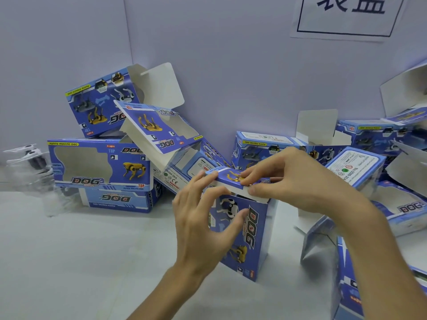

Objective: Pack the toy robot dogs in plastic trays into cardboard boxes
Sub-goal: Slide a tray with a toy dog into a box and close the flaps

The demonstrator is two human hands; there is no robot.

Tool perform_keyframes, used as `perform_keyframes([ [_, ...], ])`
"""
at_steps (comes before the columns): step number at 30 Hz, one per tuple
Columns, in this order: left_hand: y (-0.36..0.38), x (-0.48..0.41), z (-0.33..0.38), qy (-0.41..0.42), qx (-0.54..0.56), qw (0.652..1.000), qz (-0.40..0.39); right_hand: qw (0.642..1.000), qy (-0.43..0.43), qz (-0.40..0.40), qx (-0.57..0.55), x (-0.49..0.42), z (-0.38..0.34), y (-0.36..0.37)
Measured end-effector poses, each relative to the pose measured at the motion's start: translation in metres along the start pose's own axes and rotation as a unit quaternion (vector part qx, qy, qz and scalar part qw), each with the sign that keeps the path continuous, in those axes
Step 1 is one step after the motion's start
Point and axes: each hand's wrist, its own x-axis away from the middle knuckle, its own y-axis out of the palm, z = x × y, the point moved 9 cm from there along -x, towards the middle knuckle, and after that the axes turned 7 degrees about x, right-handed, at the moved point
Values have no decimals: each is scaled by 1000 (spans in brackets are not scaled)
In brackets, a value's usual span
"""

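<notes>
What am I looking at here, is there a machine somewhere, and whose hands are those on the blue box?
There is no machine here. One camera, worn on a person's head, looks forward and down, so the two hands are that person's own. The left hand holds an upright box that stands on the pale table, with the thumb on its printed front. The right hand pinches the box's top flap, which is folded over the opening. Whether a toy is inside cannot be seen. Behind lie more blue boxes, many with flaps open, piled loosely against the wall. At the far left stands a toy dog in a clear plastic tray, blurred. A paper sign hangs on the wall.
</notes>
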Motion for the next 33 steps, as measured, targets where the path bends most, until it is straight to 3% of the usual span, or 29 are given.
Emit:
perform_keyframes([
  [8,11,-7,9,24,19,996,-79,998,-32,49,21,4,-5,-10],
  [13,20,-9,10,-63,95,988,-106,998,-46,47,14,3,-6,-9],
  [26,15,-22,13,-13,120,983,-142,999,-35,8,18,2,-1,-2],
  [31,-14,-39,-7,-34,147,985,-89,999,-21,-14,23,3,4,0],
  [33,-22,-41,-26,-84,126,987,-54,999,-21,-19,32,3,4,1],
])
